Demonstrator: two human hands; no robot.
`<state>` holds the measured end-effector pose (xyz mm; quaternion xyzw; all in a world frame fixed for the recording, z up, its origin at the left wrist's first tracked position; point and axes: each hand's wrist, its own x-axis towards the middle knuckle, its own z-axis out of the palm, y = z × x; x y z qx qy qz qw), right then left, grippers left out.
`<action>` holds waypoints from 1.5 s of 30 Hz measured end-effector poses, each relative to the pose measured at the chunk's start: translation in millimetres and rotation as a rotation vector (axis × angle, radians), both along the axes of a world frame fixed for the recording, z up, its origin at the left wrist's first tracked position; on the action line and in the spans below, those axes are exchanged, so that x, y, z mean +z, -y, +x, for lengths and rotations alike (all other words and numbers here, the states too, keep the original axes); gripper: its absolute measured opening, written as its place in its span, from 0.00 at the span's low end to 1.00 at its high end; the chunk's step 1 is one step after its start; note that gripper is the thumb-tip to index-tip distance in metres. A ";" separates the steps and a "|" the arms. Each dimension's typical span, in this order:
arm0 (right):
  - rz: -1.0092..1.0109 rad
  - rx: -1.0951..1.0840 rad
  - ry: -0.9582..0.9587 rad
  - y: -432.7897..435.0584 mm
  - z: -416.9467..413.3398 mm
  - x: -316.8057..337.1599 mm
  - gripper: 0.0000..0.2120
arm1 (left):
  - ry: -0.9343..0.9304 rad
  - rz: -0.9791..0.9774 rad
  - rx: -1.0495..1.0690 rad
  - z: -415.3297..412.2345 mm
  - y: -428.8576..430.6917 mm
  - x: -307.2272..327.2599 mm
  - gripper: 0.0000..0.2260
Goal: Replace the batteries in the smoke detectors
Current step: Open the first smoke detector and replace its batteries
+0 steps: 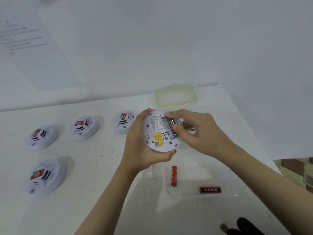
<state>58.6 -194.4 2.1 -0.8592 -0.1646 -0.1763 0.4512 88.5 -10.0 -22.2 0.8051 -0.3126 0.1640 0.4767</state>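
Observation:
My left hand (140,146) grips a white round smoke detector (158,131) above the table, its back turned up toward me, showing printed text, a yellow sticker and an open battery bay. My right hand (194,131) pinches a battery (172,122) sitting in that bay, with the thumb low and the fingers on top. Two red batteries (174,175) (210,189) lie on the table below my hands, inside a clear shallow tray (225,194).
Several more white smoke detectors stand face up at the left, among them one (123,122) beside my left hand, one (84,127) and one (44,177). A clear lid with a green rim (176,95) lies by the back wall. The table edge (274,167) runs along the right.

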 end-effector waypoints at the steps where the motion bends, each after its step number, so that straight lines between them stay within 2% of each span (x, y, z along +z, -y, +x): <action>1: -0.009 -0.001 0.024 -0.7 -0.7 -0.5 0.15 | 0.016 0.005 0.010 -1.2 -0.4 0.4 0.40; 5: -0.067 -0.009 0.132 -3.1 -4.1 -1.0 0.17 | 0.067 0.014 0.041 -4.4 -1.6 3.1 0.40; 13: -0.131 -0.008 0.347 -7.7 -5.1 -2.8 0.15 | 0.106 -0.006 0.050 -6.2 -3.8 5.3 0.39; 16: -0.081 0.020 0.274 -3.9 -1.1 -4.1 0.15 | 0.068 -0.017 0.020 -4.2 -4.2 4.7 0.39; 19: 0.098 0.092 0.027 3.6 3.8 -3.4 0.14 | -0.041 -0.022 -0.019 2.1 -6.5 0.0 0.41; 21: 0.149 0.095 -0.061 9.2 6.9 0.0 0.14 | -0.075 -0.016 0.000 6.3 -9.4 -5.5 0.43; 25: -0.028 -0.099 -0.106 28.4 25.8 7.6 0.15 | -0.109 0.019 0.081 10.5 -15.3 -13.2 0.47; 27: -0.217 -0.183 -0.261 39.0 42.0 9.0 0.13 | -0.108 0.034 0.103 11.7 -18.0 -14.9 0.47; 30: -0.440 -0.128 -0.486 46.1 63.4 7.0 0.14 | -0.103 0.066 0.113 13.3 -19.9 -15.4 0.46; 35: -0.740 -0.014 -0.654 38.9 74.6 9.1 0.11 | -0.117 0.097 0.124 15.4 -23.6 -20.0 0.46; 42: -0.846 -0.010 -0.609 38.4 76.6 6.3 0.09 | -0.124 0.107 0.137 15.6 -26.1 -21.0 0.46; 45: -0.803 -0.001 -0.562 44.4 76.6 6.3 0.06 | -0.129 0.094 0.141 16.1 -25.7 -20.6 0.45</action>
